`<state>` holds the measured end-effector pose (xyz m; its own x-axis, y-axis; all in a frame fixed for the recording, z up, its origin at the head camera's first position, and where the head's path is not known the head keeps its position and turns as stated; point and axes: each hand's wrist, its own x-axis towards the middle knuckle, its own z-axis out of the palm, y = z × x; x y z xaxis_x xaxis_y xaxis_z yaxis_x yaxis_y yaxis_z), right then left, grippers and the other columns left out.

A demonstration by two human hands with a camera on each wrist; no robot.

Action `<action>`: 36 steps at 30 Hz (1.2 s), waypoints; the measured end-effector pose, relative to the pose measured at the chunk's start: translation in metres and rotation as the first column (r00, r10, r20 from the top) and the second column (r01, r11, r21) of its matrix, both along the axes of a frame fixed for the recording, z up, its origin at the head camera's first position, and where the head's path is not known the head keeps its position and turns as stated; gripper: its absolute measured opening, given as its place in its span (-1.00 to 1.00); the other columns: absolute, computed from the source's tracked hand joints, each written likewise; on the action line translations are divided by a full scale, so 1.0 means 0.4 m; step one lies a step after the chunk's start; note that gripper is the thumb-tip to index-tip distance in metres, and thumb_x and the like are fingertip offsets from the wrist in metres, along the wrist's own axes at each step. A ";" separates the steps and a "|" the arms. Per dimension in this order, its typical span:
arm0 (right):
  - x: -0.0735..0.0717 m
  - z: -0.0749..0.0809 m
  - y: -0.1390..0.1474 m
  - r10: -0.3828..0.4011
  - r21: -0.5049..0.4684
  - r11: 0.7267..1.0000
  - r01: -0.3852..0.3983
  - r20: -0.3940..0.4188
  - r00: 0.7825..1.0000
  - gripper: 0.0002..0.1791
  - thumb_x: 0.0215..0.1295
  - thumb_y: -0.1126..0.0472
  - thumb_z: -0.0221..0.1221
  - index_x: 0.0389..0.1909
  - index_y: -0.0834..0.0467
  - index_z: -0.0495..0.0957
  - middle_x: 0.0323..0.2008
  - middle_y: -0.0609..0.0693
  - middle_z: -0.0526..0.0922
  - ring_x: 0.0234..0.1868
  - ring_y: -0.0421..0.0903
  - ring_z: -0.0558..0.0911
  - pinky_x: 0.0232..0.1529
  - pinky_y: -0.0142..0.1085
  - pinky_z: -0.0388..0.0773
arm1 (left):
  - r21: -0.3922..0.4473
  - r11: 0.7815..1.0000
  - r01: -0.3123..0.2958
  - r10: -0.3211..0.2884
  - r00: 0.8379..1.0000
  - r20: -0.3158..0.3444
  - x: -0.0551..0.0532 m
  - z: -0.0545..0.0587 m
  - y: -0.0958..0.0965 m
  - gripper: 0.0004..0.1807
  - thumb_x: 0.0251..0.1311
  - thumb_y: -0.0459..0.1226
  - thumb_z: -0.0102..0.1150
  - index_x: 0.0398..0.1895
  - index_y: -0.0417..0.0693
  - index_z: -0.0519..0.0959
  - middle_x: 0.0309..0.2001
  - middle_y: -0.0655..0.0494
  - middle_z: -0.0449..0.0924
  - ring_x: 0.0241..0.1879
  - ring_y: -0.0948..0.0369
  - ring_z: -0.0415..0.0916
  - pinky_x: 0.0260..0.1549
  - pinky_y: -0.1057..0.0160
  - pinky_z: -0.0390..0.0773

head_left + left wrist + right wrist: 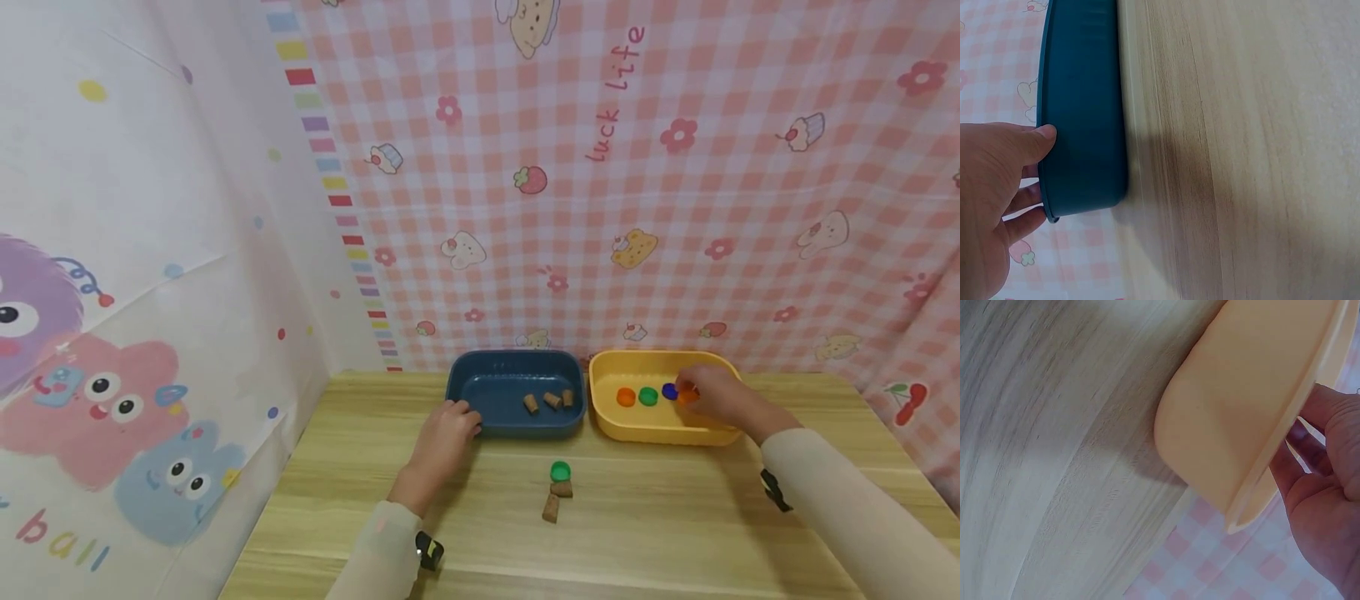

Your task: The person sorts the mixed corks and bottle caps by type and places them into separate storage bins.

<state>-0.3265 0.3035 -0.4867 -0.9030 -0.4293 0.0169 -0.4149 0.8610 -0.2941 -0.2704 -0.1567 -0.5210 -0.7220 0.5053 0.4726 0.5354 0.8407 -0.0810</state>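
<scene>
My left hand (444, 442) is at the front left corner of a dark blue tray (517, 432). Its thumb lies on the outside of the tray wall (1085, 106) and its other fingers are behind the rim, gripping it. Over the right part of a yellow tray (637, 433), my right hand (716, 396) reaches down and pinches an orange bottle cap (687, 395); in the right wrist view the yellow wall (1229, 406) hides its fingertips. Left of that cap lie a blue cap (670, 391), a green cap (648, 396) and another orange cap (626, 397).
Three corks (552, 401) lie at the right inside the blue tray. On the wooden table (637, 533), in front of the trays, are a green cap (560, 472) and two corks (551, 508). A pink checked cloth (570, 208) hangs behind.
</scene>
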 end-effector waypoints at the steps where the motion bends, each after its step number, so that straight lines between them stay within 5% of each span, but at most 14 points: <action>1: 0.000 0.000 0.001 -0.002 0.001 1.000 0.002 0.007 1.000 -0.79 0.09 0.40 0.46 -0.29 0.30 0.63 -0.32 0.11 0.68 -0.30 0.02 0.56 -0.12 0.00 0.63 | -0.001 1.000 -0.002 0.002 1.000 0.002 0.000 0.000 0.000 -0.90 0.20 -0.26 0.47 -0.43 0.00 0.72 -0.47 0.11 0.55 -0.47 0.12 0.47 -0.37 0.20 0.55; 18: -0.006 -0.002 0.006 -0.090 -0.035 0.994 0.099 0.199 0.976 -0.74 0.22 0.35 0.42 -0.10 0.29 0.64 -0.13 0.20 0.68 -0.14 0.09 0.60 0.08 0.12 0.61 | -0.008 1.000 -0.006 0.006 1.000 0.006 0.002 0.004 0.001 -0.92 0.20 -0.26 0.46 -0.41 0.01 0.74 -0.45 0.12 0.58 -0.47 0.14 0.47 -0.35 0.21 0.56; 36: 0.019 0.033 0.016 -0.073 -0.184 0.979 0.088 0.089 0.993 -0.69 0.27 0.39 0.37 0.02 0.38 0.62 0.00 0.32 0.63 0.00 0.29 0.64 0.06 0.16 0.63 | -0.017 1.000 -0.023 0.023 1.000 0.013 0.001 -0.002 0.000 -0.94 0.22 -0.25 0.45 -0.39 0.02 0.74 -0.43 0.13 0.59 -0.44 0.14 0.50 -0.34 0.22 0.58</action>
